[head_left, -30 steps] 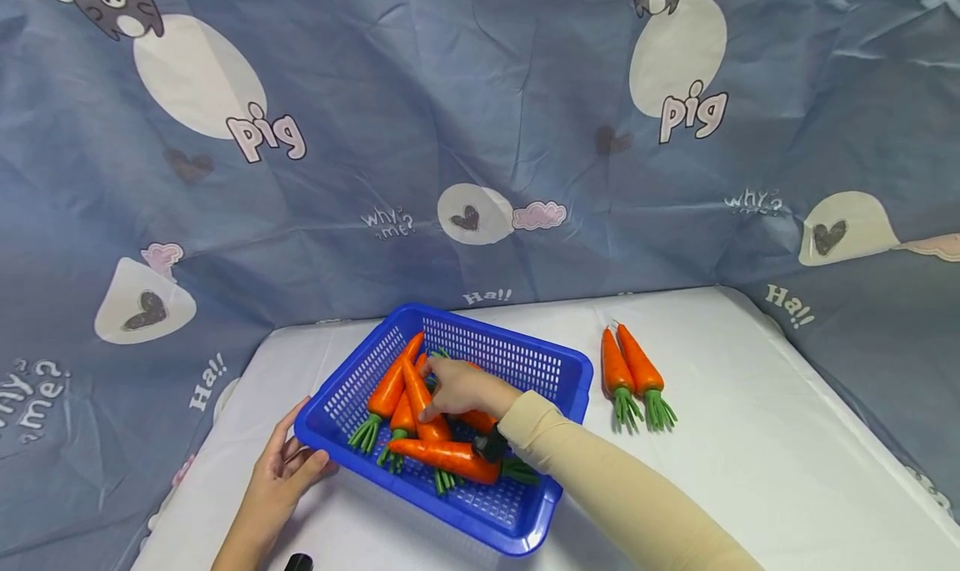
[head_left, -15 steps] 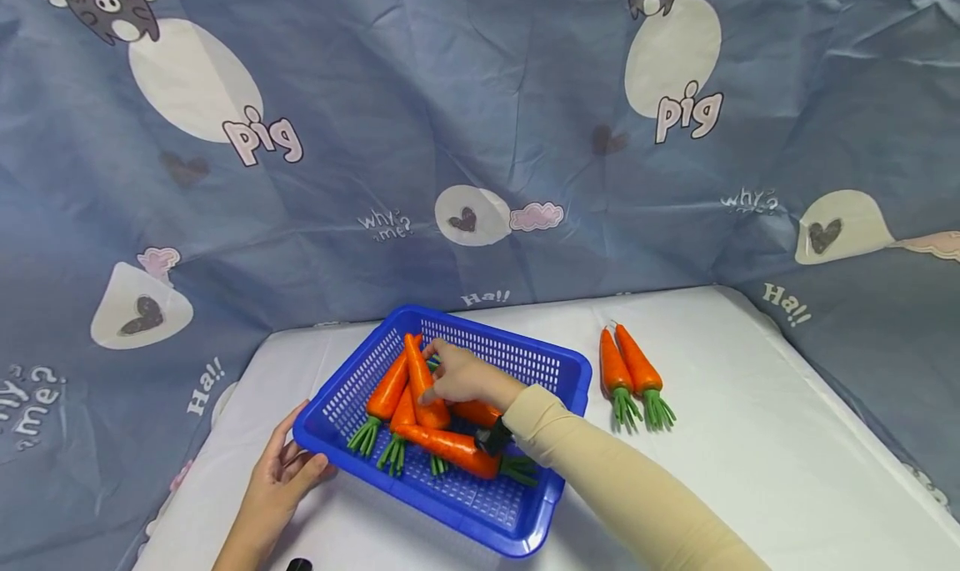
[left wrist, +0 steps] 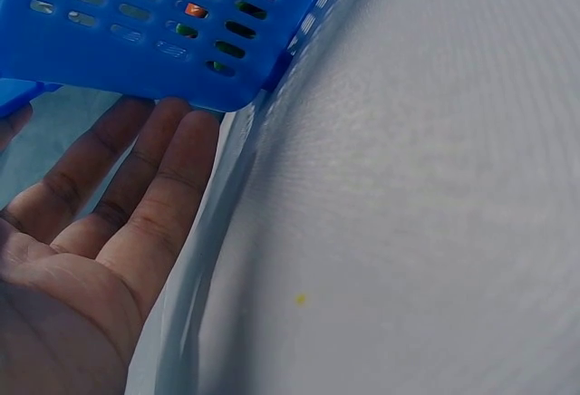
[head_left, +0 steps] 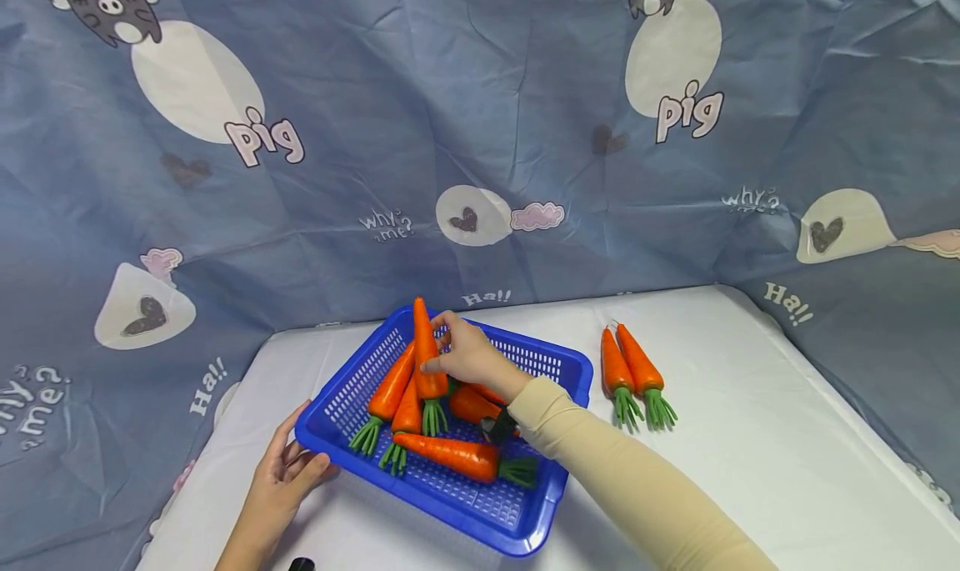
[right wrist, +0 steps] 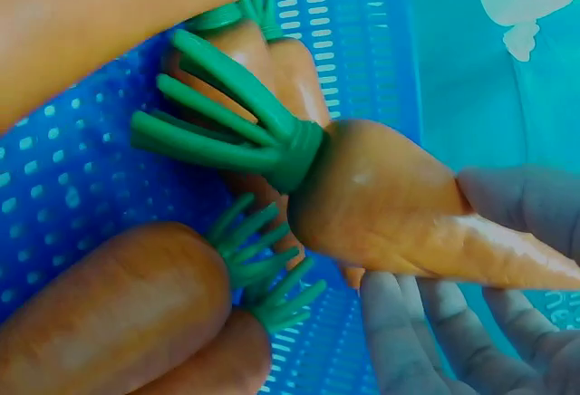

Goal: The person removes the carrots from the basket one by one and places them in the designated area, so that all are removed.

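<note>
My right hand (head_left: 468, 350) grips an orange toy carrot (head_left: 429, 354) with a green leafy top. It holds it tip up over the blue plastic basket (head_left: 465, 528). In the right wrist view, the thumb and fingers (right wrist: 467, 336) lie on opposite sides of the held carrot (right wrist: 372, 196). Below it, several more carrots lie in the basket, among them one across the near side (head_left: 450, 456) and one at the left (head_left: 390, 388). My left hand (head_left: 281, 479) touches the basket's left corner, its fingertips at the lower edge of the slotted wall (left wrist: 136, 55).
Two carrots (head_left: 630, 371) lie side by side on the white tabletop (head_left: 720, 438), right of the basket. A blue printed cloth (head_left: 487, 137) hangs behind the table. A small black object (head_left: 302, 564) shows at the bottom edge.
My right hand has lifted one carrot from the pile, up and toward the back of the basket, turning its tip upward. My left hand has stayed at the corner.
</note>
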Action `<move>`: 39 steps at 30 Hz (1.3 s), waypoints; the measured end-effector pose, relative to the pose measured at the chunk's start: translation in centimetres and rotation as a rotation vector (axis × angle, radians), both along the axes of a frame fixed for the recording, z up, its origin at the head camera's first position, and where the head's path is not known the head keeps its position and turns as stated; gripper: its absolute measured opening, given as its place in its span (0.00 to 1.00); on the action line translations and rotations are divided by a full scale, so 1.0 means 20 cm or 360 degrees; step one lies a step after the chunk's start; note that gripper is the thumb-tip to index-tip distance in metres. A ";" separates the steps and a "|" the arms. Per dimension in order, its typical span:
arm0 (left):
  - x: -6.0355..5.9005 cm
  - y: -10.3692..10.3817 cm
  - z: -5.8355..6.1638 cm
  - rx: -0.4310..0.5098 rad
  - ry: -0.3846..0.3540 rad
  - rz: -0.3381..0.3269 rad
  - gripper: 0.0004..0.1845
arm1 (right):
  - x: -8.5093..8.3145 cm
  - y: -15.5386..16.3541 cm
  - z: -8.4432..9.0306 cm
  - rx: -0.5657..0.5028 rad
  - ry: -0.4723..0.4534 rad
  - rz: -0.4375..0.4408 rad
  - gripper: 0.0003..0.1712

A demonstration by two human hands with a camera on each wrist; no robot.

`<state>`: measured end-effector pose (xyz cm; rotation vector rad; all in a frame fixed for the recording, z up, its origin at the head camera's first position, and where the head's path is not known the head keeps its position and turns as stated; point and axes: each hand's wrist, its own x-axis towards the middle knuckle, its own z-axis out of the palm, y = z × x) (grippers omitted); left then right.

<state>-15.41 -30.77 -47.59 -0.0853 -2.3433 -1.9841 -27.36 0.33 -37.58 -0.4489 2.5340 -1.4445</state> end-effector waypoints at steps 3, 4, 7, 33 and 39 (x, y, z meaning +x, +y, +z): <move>0.00 0.00 0.00 0.0010 0.0004 -0.0003 0.41 | -0.01 0.01 0.02 -0.0021 0.0010 -0.0025 0.35; 0.00 0.00 0.00 0.0012 0.0005 -0.0003 0.41 | -0.01 0.02 0.02 -0.0031 0.0011 -0.0030 0.35; 0.00 0.00 0.00 0.0017 0.0007 -0.0003 0.41 | -0.02 0.04 0.03 -0.0084 -0.0011 -0.0026 0.35; 0.00 -0.01 -0.01 0.0050 0.0031 -0.0047 0.41 | -0.05 0.38 0.22 -0.0252 0.0001 -0.0043 0.32; 0.00 -0.01 -0.01 0.0049 0.0036 -0.0059 0.41 | -0.05 0.46 0.25 -0.0266 0.0006 -0.0053 0.31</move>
